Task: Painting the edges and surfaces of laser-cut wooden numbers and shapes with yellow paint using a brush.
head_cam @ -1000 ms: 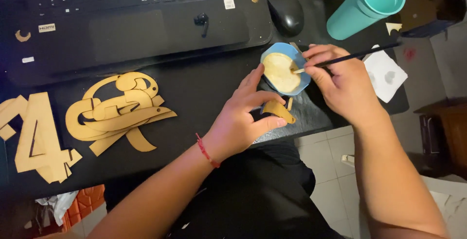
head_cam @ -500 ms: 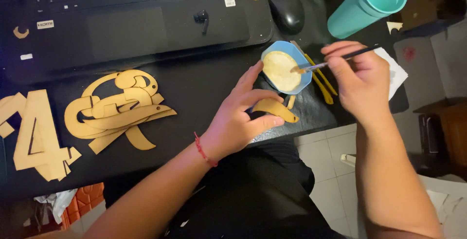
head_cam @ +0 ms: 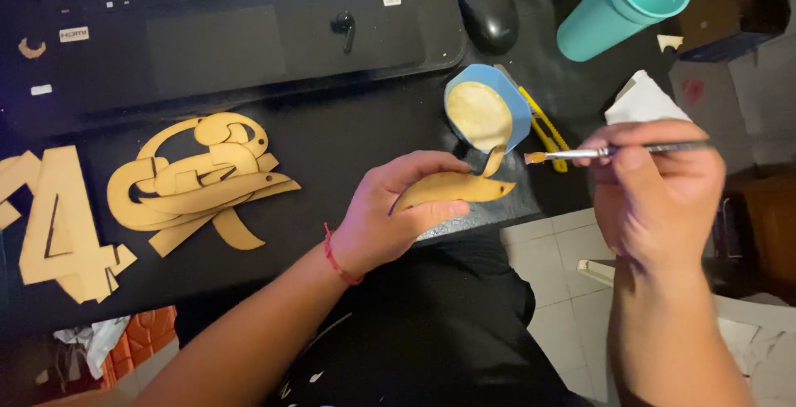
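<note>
The left hand pinches a curved wooden cutout between thumb and fingers, just off the desk's near edge, with its tip pointing toward 3 o'clock. The right hand grips a thin brush held level, bristles aimed at 9 o'clock and just beside the cutout's tip, not quite touching it.

At 12 o'clock from the cutout stands a blue bowl of pale paste, tilted toward the person. A yellow knife lies just beside the bowl at its 3 o'clock side. Farther toward 12 o'clock sits a black mouse, and at 1 o'clock a teal cup lies on its side, mouth up-right. A white tissue rests behind the right hand.

A laptop fills the 11 o'clock area, an earbud on its palm rest. At 9 o'clock of the left hand lies a heap of wooden shapes, and farther out a wooden numeral.
</note>
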